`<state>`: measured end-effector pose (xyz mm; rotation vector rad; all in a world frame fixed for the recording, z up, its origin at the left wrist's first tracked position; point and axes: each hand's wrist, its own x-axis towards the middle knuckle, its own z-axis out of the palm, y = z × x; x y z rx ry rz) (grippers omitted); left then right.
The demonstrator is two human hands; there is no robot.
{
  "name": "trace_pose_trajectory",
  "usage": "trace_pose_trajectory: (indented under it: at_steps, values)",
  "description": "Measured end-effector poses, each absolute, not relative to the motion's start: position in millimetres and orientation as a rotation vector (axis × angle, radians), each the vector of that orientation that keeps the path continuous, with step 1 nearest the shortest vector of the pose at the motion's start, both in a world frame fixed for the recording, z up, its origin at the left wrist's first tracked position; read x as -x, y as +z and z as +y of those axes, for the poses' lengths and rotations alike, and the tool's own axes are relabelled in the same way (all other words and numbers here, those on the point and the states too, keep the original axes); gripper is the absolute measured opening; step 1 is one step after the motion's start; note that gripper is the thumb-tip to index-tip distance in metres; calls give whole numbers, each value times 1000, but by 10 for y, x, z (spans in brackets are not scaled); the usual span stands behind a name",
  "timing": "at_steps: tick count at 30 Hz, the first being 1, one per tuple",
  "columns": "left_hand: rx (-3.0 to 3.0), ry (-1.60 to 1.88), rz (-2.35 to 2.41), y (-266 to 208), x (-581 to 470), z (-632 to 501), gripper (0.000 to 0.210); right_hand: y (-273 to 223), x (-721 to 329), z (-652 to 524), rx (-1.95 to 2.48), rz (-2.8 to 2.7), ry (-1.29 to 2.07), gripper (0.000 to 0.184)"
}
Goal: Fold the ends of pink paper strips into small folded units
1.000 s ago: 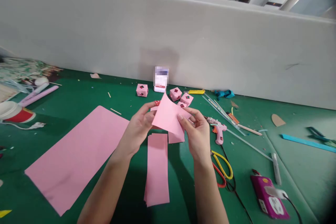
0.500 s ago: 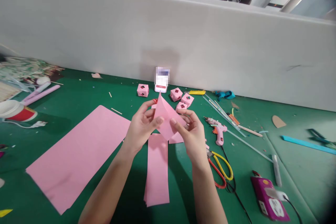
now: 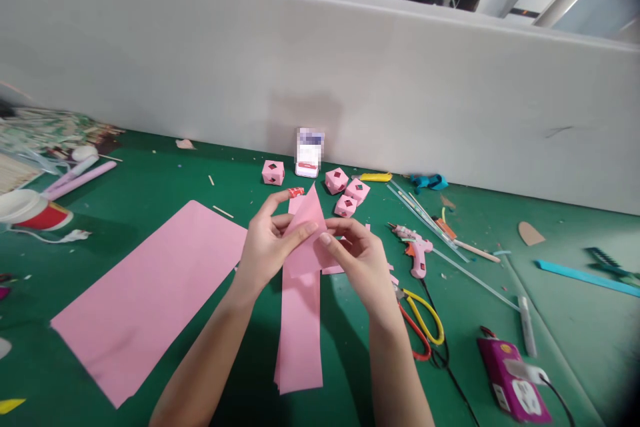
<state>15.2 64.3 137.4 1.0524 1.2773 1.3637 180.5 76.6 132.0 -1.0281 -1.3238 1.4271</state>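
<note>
Between my two hands is a folded piece of pink paper [image 3: 306, 255], its pointed corner up. My left hand [image 3: 270, 237] pinches its left side, thumb in front and fingers behind. With thumb and fingers, my right hand [image 3: 357, 250] grips the right edge. Below them, long pink paper strips [image 3: 301, 340] lie stacked on the green table, partly hidden by the held piece. A large pink sheet [image 3: 155, 293] lies to the left of my left forearm. Beyond my hands sit several small pink paper boxes with diamond-shaped holes [image 3: 346, 205].
A lit phone [image 3: 307, 159] leans on the white partition [image 3: 320, 60]. To the right are a pink glue gun [image 3: 416, 250], scissors with red and yellow handles [image 3: 425, 320], a yellow cutter [image 3: 375, 177] and a purple box [image 3: 515, 380]. A paper cup [image 3: 37, 210] lies at left.
The folded paper has turned and looks narrower, its wide right flap brought in. My right fingers have moved left and slightly down with it.
</note>
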Motion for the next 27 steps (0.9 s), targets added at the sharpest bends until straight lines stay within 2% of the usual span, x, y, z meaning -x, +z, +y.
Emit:
trace_pose_trajectory:
  at_steps: [13,27]
  values:
    - [-1268,990,1267,1453,-230,587,64,1356,-1830,757,1019,-1250,1279,18]
    - [-1366,949,1282,1441,-206,581,52,1362,-1815,735,1033,-1232,1174,11]
